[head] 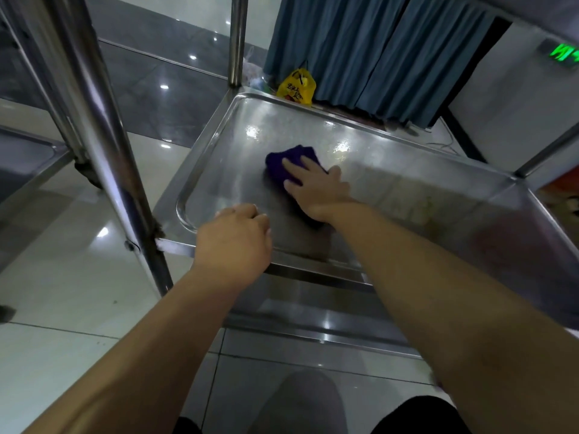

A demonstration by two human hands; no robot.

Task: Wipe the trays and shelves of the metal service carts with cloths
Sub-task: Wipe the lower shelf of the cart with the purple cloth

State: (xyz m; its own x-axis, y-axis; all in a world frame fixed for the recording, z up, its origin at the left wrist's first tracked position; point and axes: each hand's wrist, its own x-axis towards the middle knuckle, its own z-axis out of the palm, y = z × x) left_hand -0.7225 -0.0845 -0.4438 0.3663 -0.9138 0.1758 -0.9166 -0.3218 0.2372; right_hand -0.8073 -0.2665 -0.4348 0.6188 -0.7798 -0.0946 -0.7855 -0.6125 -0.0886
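A steel cart tray (pixel 407 195) fills the middle of the view, its surface shiny with wet streaks. A dark purple cloth (pixel 289 156) lies on the tray left of centre. My right hand (pixel 316 189) presses flat on the cloth with fingers spread and straight. My left hand (pixel 235 242) sits at the tray's near rim with its fingers curled; I cannot tell whether it holds the rim. A lower shelf (pixel 313 321) of the same cart shows beneath the tray's front edge.
Upright steel posts (pixel 103 136) stand close on the left, another post (pixel 238 39) at the tray's far corner. A second cart's shelf (pixel 28 161) is at far left. A yellow bag (pixel 297 87) and blue curtains (pixel 376 51) lie beyond the tray. Glossy tiled floor surrounds.
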